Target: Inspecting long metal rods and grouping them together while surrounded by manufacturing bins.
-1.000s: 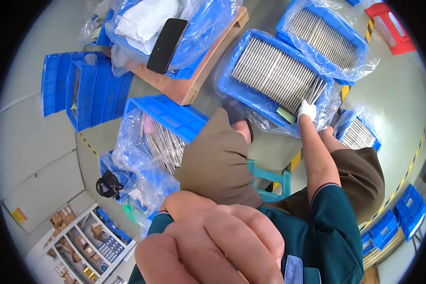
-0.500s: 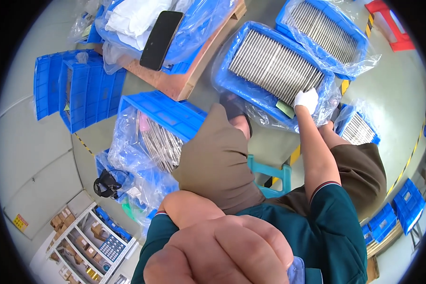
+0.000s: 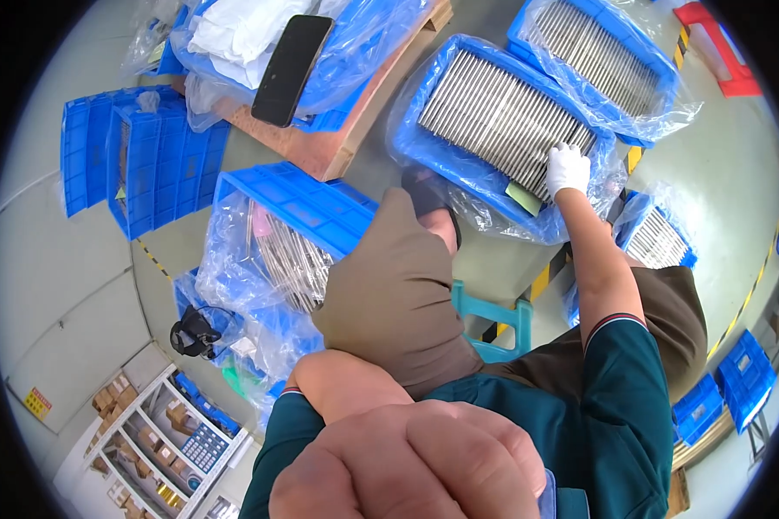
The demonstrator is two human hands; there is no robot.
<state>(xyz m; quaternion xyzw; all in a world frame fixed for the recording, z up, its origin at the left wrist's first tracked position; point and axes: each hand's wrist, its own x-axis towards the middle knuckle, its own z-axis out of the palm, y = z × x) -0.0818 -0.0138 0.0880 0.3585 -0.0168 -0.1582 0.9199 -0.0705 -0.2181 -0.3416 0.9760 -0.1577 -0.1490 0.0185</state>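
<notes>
My right hand, in a white glove, reaches into a blue crate lined with clear plastic. Its fingers curl down onto the right end of a row of thin metal rods; whatever they grip is hidden beneath the glove. A green-yellow slip lies at the crate's near side, beside the glove. Ungloved, my left hand is very close to the camera with its fingers folded in, and I cannot see what is inside it.
Behind stands a second crate of rods. Loose rods fill a tilted bin at the left. A black phone appears over the bagged white cloths. A teal stool is below me, and a shelf stands lower left.
My right hand has shifted slightly right and farther away over the rods, its forearm swinging right. My left hand stays folded near the camera.
</notes>
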